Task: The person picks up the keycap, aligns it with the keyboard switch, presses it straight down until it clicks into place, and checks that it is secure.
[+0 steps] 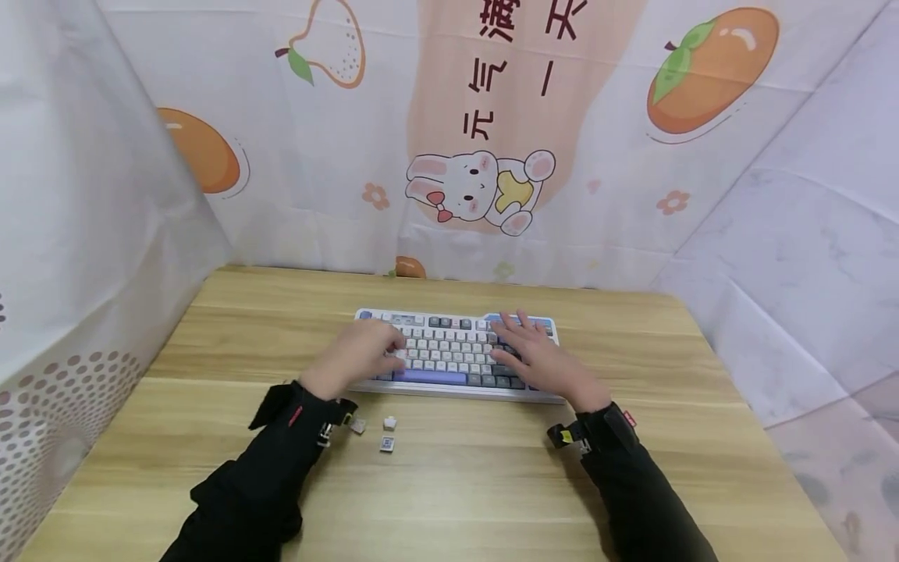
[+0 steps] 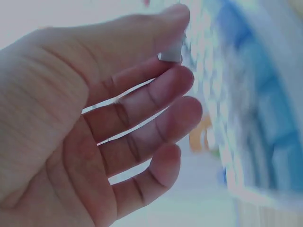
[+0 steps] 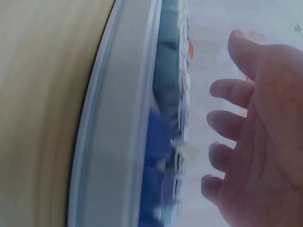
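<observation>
A keyboard (image 1: 449, 356) lies on the surface (image 1: 485, 484), left fingers (image 1: 390, 336) at its left end, right fingers (image 1: 509, 336) over its right; three keycaps (image 1: 389, 423) near left, cloth (image 1: 316, 195) behind, far

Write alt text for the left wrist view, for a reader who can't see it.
A left hand pinches a small pale piece between thumb and index finger, its other three fingers loosely curved. At the right, blurred, a keyboard with white and blue keys runs steeply down the picture, against a pale, washed-out background.
</observation>
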`<state>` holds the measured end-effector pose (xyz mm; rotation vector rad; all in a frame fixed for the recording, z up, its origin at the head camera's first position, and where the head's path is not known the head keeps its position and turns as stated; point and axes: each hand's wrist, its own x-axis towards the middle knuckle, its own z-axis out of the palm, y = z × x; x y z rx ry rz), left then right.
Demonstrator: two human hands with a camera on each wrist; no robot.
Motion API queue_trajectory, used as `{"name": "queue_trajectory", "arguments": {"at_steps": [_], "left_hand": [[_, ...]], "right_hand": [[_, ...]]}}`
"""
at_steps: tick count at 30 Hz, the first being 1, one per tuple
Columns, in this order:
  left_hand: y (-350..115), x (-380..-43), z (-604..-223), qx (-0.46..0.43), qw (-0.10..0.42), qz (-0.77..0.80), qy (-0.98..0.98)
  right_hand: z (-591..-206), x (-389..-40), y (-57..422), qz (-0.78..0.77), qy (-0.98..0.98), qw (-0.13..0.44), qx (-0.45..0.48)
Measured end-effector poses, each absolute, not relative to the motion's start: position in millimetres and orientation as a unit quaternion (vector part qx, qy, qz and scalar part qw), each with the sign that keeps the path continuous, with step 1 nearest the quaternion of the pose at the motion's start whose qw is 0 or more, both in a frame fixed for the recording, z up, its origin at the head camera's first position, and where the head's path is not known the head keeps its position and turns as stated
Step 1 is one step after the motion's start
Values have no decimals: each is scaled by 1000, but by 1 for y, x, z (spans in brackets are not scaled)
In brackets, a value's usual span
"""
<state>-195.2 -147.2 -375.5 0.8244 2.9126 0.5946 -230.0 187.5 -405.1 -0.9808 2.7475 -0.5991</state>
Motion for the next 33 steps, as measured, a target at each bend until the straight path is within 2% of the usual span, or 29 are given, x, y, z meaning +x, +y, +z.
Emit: {"name": "queue_trajectory", "arguments": {"at_steps": [4,10,26,33], "left_hand": [[-171,-209,-376,222,26,195,955],[-189,-222,-380,157,57,209,964],[-193,-231,-388,163,60,214,961],[-187,-228,-391,178,35,204,962]], "right_hand": [[-400,-232,173,-200,914,124,-331],[-399,-233,167,-169,909,174,-338],[-399,-235,172,-187,905,179,-337],[-400,-235,174,-190,904,178,-339]]}}
